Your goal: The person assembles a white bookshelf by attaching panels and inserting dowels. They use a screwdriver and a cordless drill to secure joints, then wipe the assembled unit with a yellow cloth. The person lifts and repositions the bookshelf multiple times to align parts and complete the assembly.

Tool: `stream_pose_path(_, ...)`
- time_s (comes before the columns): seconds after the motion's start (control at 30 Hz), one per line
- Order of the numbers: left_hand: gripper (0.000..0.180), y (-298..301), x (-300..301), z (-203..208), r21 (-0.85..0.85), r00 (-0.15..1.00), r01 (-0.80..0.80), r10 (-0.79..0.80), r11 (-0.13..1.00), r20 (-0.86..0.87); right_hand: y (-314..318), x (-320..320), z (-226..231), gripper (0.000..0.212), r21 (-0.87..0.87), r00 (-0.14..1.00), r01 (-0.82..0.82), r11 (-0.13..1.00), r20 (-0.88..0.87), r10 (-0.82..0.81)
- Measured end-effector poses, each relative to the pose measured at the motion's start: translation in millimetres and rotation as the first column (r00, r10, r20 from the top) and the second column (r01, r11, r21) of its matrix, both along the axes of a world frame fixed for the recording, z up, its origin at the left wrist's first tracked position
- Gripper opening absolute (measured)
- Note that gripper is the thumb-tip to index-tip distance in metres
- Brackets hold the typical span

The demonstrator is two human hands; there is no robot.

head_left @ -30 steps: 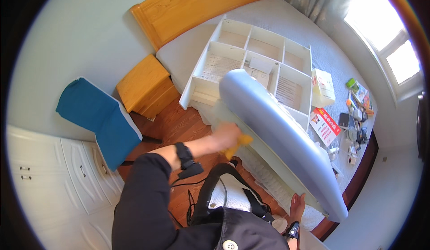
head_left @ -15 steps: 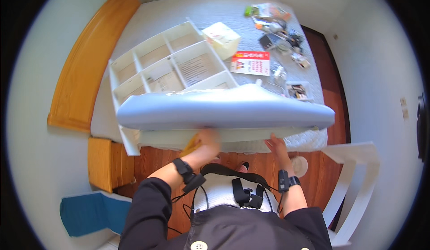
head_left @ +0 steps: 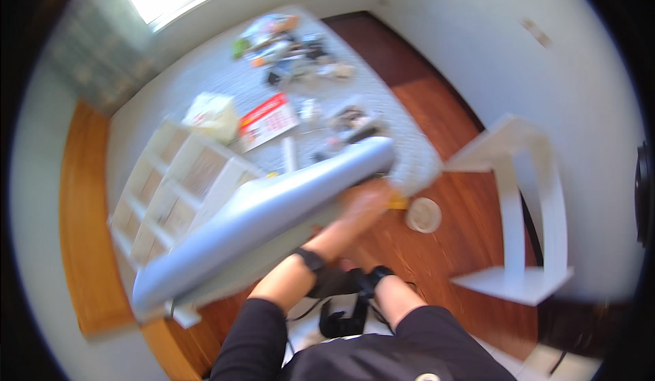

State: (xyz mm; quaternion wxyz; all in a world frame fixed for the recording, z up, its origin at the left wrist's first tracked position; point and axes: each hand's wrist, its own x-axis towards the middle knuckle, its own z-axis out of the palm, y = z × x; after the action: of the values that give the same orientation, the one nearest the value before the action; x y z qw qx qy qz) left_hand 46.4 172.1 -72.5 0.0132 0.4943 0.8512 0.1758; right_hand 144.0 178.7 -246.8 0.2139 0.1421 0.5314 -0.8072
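Note:
A long padded panel (head_left: pixel 273 214) with a glossy pale-blue cover and a whitish lower edge slants across in front of me, its right end higher in the picture. My left hand (head_left: pixel 372 200) is at that right end, its arm crossing over my right one. A small yellow thing (head_left: pixel 398 201) shows at its fingers; motion blur hides what kind it is. My right hand (head_left: pixel 356 253) is mostly hidden behind the left forearm, below the panel's edge, and its fingers cannot be made out. Behind the panel lies a white frame with compartments (head_left: pixel 167 188).
The mattress (head_left: pixel 409 139) holds a pale bag-like bundle (head_left: pixel 211 116), a red-and-white printed sheet (head_left: pixel 269 120), a small box of parts (head_left: pixel 353 123) and a jumbled pile (head_left: pixel 283 47). Right stand a white frame (head_left: pixel 512 203) and a round pale tub (head_left: pixel 424 215) on the wooden floor.
My view has turned to the right, so the panel now slants. My left hand has gone from the panel's middle to its right end, with the yellow thing. My right hand has dropped back.

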Motion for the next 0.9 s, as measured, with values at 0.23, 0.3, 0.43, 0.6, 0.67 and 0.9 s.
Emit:
stream_pose_path(0.23,0.059,-159,54,-38,0.110,0.923,-0.367,0.348,0.924,0.162,-40,-34,-39,0.031,0.092,0.992,0.094,0.991,-0.088,-0.086)
stream_pose_path(0.3,0.056,-220,83,-34,0.022,0.892,-0.451,0.448,0.892,0.063,-39,-37,-34,0.035,-0.146,0.999,0.033,0.989,0.035,-0.028)
stream_pose_path(0.43,0.049,-344,157,-38,-0.175,0.672,-0.724,0.739,0.667,0.035,-21,-34,-5,0.039,-0.239,0.989,-0.039,0.970,0.127,0.071)
stream_pose_path(0.6,0.025,-528,272,-64,-0.853,0.226,-0.522,0.965,0.005,-0.133,2,-23,43,0.037,-0.126,0.978,-0.116,0.985,0.156,0.136)
stream_pose_path(0.67,0.026,-583,308,-55,-0.612,-0.436,-0.690,0.897,-0.386,-0.073,7,-20,54,0.035,-0.137,0.979,-0.128,0.982,0.140,0.147)
stream_pose_path(0.9,0.043,-605,264,57,0.102,-0.617,-0.780,0.732,-0.618,-0.289,31,-11,57,0.031,0.034,0.975,-0.215,0.976,0.062,0.212)
